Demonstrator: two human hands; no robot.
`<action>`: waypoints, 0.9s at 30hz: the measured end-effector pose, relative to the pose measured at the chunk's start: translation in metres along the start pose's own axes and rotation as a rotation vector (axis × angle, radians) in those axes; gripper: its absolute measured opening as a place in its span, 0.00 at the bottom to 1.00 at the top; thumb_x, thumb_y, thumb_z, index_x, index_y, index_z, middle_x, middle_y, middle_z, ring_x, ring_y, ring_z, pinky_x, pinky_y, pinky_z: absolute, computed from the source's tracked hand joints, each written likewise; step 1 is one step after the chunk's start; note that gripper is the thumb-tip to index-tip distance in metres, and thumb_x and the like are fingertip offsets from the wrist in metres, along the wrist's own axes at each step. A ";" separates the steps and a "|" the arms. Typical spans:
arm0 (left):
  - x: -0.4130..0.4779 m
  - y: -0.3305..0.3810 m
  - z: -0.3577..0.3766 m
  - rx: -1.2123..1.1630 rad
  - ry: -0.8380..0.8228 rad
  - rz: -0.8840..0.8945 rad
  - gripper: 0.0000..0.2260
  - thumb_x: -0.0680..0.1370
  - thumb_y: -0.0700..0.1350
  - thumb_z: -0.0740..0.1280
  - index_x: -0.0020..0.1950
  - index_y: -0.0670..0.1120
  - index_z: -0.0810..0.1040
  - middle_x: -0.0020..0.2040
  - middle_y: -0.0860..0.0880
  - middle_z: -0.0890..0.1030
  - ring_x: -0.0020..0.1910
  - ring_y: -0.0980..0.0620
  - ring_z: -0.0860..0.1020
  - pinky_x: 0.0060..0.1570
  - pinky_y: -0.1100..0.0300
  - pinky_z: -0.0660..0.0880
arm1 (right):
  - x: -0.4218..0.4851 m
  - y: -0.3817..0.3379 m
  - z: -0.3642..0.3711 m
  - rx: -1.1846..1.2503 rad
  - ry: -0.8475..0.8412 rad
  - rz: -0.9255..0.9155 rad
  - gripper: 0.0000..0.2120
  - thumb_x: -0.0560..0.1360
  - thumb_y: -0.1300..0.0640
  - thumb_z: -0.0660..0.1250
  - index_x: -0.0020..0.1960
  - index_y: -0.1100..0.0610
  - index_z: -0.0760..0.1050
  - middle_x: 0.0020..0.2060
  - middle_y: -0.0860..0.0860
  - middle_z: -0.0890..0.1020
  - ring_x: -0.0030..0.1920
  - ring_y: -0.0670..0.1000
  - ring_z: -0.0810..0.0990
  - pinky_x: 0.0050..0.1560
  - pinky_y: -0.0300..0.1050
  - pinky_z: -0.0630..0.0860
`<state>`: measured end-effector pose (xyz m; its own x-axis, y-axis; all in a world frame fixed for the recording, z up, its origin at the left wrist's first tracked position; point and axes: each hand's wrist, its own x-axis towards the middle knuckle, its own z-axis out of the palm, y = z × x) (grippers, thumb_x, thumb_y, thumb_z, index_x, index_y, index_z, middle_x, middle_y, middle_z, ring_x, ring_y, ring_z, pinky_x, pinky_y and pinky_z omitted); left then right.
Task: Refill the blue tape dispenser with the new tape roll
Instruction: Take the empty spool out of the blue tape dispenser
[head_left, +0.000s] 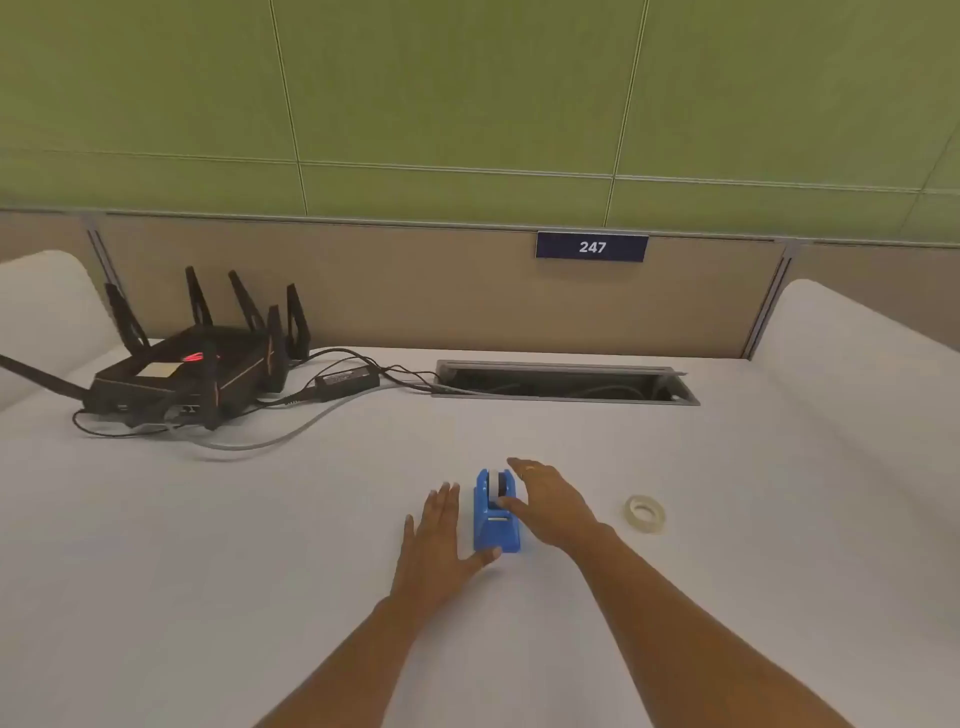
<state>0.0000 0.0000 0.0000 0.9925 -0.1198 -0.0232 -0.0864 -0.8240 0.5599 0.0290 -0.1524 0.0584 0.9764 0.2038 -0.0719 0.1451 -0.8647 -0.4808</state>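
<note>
Both open: left hand, right hand flank dispenser; its core hidden

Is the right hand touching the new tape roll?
Apart. The head view shows bare table between the right hand and the tape roll.

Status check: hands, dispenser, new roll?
Left hand open, flat beside blue dispenser. Right hand open, reaching over its top. New tape roll untouched on table, right. Nothing in the way.
</note>
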 end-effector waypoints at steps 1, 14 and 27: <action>0.004 0.000 0.002 -0.007 -0.009 0.000 0.41 0.72 0.64 0.59 0.73 0.47 0.40 0.77 0.48 0.44 0.76 0.51 0.43 0.73 0.49 0.40 | 0.004 0.001 0.000 0.001 -0.009 -0.002 0.28 0.77 0.49 0.60 0.73 0.55 0.54 0.73 0.53 0.61 0.73 0.54 0.59 0.71 0.49 0.59; 0.023 -0.004 0.028 -0.017 0.057 0.128 0.33 0.74 0.64 0.57 0.73 0.52 0.50 0.76 0.54 0.56 0.74 0.58 0.56 0.73 0.53 0.39 | 0.035 -0.001 -0.002 -0.109 -0.102 -0.045 0.29 0.73 0.48 0.66 0.70 0.55 0.63 0.64 0.56 0.69 0.62 0.55 0.71 0.61 0.47 0.71; 0.019 -0.001 0.028 0.053 0.052 0.123 0.29 0.76 0.59 0.54 0.73 0.54 0.47 0.76 0.55 0.54 0.73 0.59 0.56 0.73 0.53 0.40 | 0.042 -0.005 -0.012 -0.130 -0.065 -0.042 0.21 0.73 0.55 0.68 0.64 0.58 0.70 0.62 0.56 0.75 0.62 0.56 0.72 0.62 0.47 0.69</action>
<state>0.0169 -0.0166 -0.0243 0.9771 -0.1943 0.0868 -0.2111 -0.8331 0.5112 0.0710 -0.1445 0.0682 0.9572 0.2666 -0.1130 0.2091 -0.9063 -0.3672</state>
